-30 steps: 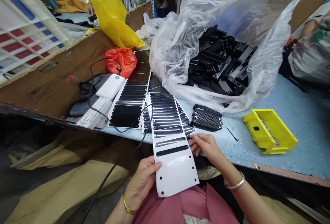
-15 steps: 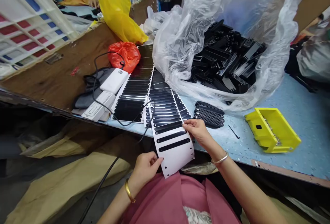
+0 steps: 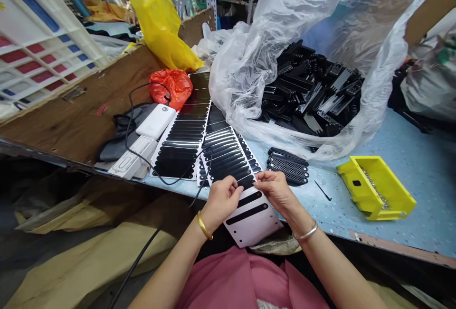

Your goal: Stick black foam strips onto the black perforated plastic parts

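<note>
A long white backing sheet (image 3: 254,223) carrying rows of black oblong stickers hangs over the near edge of the blue table (image 3: 409,166). My left hand (image 3: 223,200) is closed in a pinch on the sheet's left side, at a black sticker strip. My right hand (image 3: 274,188) pinches the sheet's right edge opposite it. Both hands sit close together at the table's edge. Just beyond my right hand lie two or three black mesh grille parts (image 3: 288,166).
More sticker sheets (image 3: 185,133) lie left of centre with a black cable (image 3: 142,157) across them. A clear plastic bag (image 3: 285,62) full of black parts fills the back. A yellow tray (image 3: 375,188) stands right; white boxes (image 3: 155,121), red bag (image 3: 171,86) left.
My left hand rose from the sheet's bottom corner to its left side near my right hand. The sheet slid further back onto the table.
</note>
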Motion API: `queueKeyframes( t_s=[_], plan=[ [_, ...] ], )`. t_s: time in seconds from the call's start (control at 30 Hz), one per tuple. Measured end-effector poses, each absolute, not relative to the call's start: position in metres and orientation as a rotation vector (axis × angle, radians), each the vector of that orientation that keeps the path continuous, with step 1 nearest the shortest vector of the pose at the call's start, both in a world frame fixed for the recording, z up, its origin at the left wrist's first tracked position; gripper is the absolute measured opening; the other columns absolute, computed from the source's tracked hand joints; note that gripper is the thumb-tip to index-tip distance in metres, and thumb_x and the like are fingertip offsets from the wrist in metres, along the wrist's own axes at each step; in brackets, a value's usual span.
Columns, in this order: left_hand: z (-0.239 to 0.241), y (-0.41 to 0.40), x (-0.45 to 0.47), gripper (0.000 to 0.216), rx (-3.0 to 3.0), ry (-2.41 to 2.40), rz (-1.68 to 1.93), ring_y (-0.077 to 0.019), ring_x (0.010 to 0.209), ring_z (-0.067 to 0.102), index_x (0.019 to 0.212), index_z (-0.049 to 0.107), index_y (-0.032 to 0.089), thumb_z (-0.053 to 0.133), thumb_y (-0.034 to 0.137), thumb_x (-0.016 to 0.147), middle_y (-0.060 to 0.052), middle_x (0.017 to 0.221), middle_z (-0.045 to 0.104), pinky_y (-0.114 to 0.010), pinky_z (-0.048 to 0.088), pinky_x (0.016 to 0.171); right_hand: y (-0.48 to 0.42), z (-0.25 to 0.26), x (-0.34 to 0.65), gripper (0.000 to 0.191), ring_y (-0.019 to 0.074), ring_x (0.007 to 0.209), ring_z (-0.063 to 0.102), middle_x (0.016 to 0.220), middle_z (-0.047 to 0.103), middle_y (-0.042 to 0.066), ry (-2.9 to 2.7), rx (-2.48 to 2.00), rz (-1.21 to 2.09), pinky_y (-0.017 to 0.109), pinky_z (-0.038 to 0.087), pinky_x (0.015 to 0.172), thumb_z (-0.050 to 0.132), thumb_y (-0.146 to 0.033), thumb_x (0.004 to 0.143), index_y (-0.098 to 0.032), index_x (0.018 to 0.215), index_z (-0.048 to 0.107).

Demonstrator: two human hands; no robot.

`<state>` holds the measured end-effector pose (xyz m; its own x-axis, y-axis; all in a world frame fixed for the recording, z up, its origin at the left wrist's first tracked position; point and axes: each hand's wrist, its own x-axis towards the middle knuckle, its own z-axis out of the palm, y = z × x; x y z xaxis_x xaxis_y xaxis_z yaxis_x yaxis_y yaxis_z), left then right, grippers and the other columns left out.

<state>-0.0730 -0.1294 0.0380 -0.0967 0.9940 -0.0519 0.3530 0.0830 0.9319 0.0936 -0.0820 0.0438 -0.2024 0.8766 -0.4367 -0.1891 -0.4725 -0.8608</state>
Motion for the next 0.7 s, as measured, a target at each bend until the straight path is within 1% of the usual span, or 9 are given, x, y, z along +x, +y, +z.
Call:
queueKeyframes(
  t_s=[0.1, 0.2, 0.33, 0.43, 0.53, 0.63, 0.7],
  plan=[
    [0.033, -0.115, -0.071, 0.017, 1.447, 1.562, 0.96, -0.0111, 0.05, 0.048, 0.07, 0.059, 0.018, 0.065, 0.031, 0.08, 0.002, 0.055, 0.056, -0.023, 0.035, 0.052, -0.081, 0.047, 0.091, 0.014, 0.009, 0.051, 0.049, 0.056, 0.063, -0.001, -0.864, -1.227, 1.78, 0.024, 0.036, 0.052, 0.079, -0.016, 0.049, -0.015, 0.062, 0.073],
    [0.035, -0.109, -0.069, 0.023, 1.487, 1.561, 0.93, -0.0104, 0.049, 0.048, 0.074, 0.06, 0.017, 0.065, 0.038, 0.082, 0.001, 0.057, 0.058, -0.023, 0.033, 0.05, -0.08, 0.049, 0.087, 0.01, 0.0098, 0.054, 0.051, 0.057, 0.064, -0.001, -0.914, -1.206, 1.723, 0.024, 0.038, 0.055, 0.078, -0.014, 0.049, -0.016, 0.058, 0.074],
    [0.041, -0.102, -0.068, 0.031, 1.509, 1.535, 0.951, -0.0098, 0.049, 0.048, 0.073, 0.06, 0.017, 0.066, 0.045, 0.082, 0.001, 0.057, 0.057, -0.022, 0.034, 0.049, -0.078, 0.05, 0.082, 0.006, 0.0107, 0.056, 0.053, 0.057, 0.066, -0.001, -0.998, -1.159, 1.71, 0.024, 0.04, 0.057, 0.075, -0.014, 0.053, -0.017, 0.058, 0.076],
    [0.044, -0.097, -0.071, 0.03, 1.483, 1.484, 0.954, -0.01, 0.051, 0.05, 0.072, 0.061, 0.016, 0.065, 0.043, 0.083, 0.001, 0.058, 0.058, -0.022, 0.035, 0.049, -0.077, 0.05, 0.08, 0.007, 0.0122, 0.057, 0.054, 0.058, 0.068, 0.0, -1.036, -1.154, 1.69, 0.026, 0.042, 0.06, 0.073, -0.015, 0.054, -0.019, 0.059, 0.077],
    [0.047, -0.093, -0.074, 0.025, 1.454, 1.446, 0.933, -0.0095, 0.048, 0.05, 0.07, 0.061, 0.017, 0.063, 0.038, 0.083, 0.001, 0.058, 0.058, -0.021, 0.034, 0.046, -0.075, 0.048, 0.078, 0.009, 0.0132, 0.058, 0.055, 0.06, 0.069, 0.0, -1.034, -1.157, 1.692, 0.027, 0.043, 0.06, 0.072, -0.016, 0.053, -0.02, 0.06, 0.077],
    [0.05, -0.089, -0.077, 0.022, 1.361, 1.454, 0.946, -0.0078, 0.042, 0.047, 0.063, 0.058, 0.017, 0.059, 0.032, 0.081, 0.002, 0.054, 0.055, -0.02, 0.031, 0.042, -0.071, 0.042, 0.075, 0.008, 0.0121, 0.055, 0.053, 0.058, 0.067, 0.0, -0.978, -1.164, 1.704, 0.026, 0.041, 0.057, 0.073, -0.016, 0.051, -0.019, 0.058, 0.076],
    [0.054, -0.087, -0.08, 0.022, 1.223, 1.485, 1.027, -0.0065, 0.037, 0.043, 0.06, 0.055, 0.017, 0.059, 0.03, 0.078, 0.003, 0.051, 0.054, -0.02, 0.028, 0.039, -0.066, 0.036, 0.073, 0.008, 0.0117, 0.052, 0.051, 0.055, 0.065, -0.001, -0.911, -1.205, 1.686, 0.025, 0.039, 0.054, 0.073, -0.017, 0.05, -0.018, 0.057, 0.073]
  ],
)
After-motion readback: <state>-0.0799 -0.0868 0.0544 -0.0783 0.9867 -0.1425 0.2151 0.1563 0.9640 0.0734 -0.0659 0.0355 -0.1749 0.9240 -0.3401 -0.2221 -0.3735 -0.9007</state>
